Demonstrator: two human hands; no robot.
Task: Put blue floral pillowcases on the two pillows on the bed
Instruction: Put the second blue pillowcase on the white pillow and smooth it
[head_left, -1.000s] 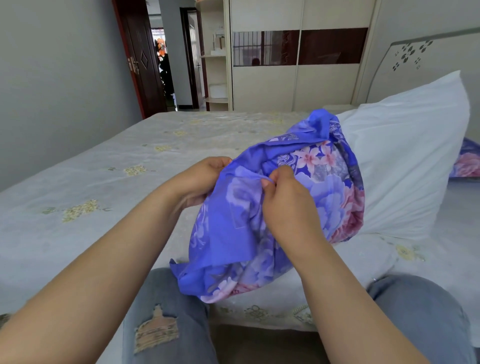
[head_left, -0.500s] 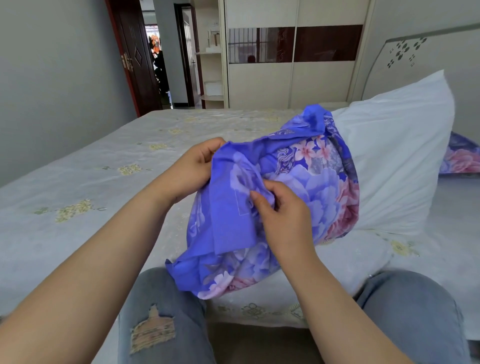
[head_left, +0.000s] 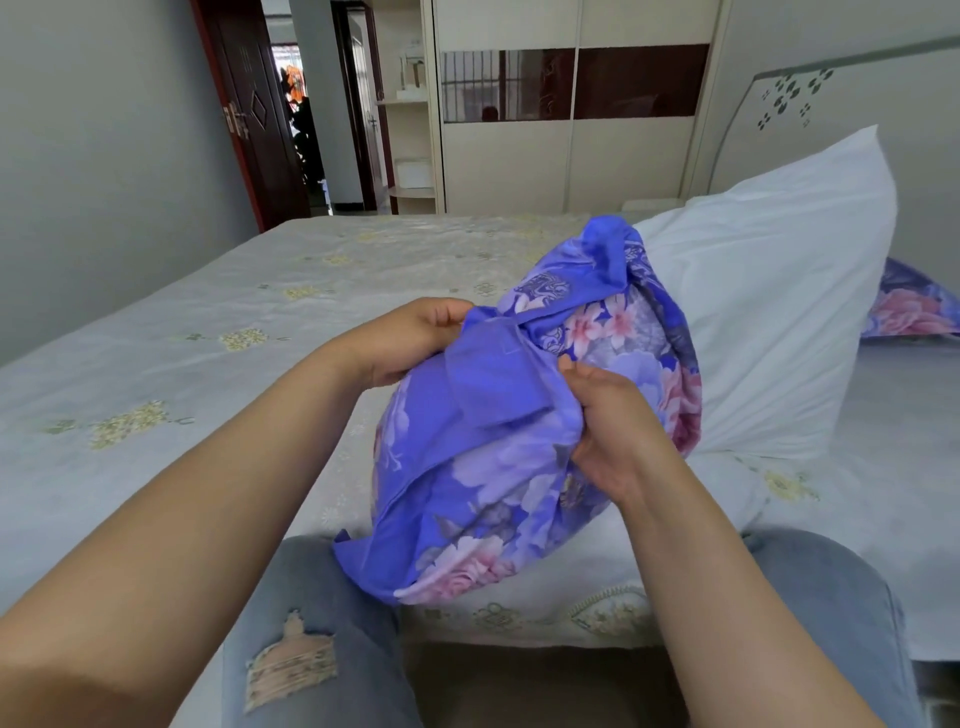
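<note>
right hand (head_left: 618, 431) has shifted right, now gripping pillowcase (head_left: 498, 441) edge; left hand (head_left: 415, 338) still pinches it, spreading the opening over pillow (head_left: 779, 322).

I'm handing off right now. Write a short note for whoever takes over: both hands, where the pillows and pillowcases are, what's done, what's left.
Left hand: grips the bunched edge of the blue floral pillowcase on its far-left side.
Right hand: grips the same gathered fabric on the near-right side.
White pillow: propped on the bed towards the headboard, only its near end inside the case; most of it is bare.
Second floral piece: lies behind the white pillow at the right edge; whether it holds a pillow cannot be told.
Done: case started over one end.
Left: draw the case along the full pillow, close it, then check the second one.
</note>
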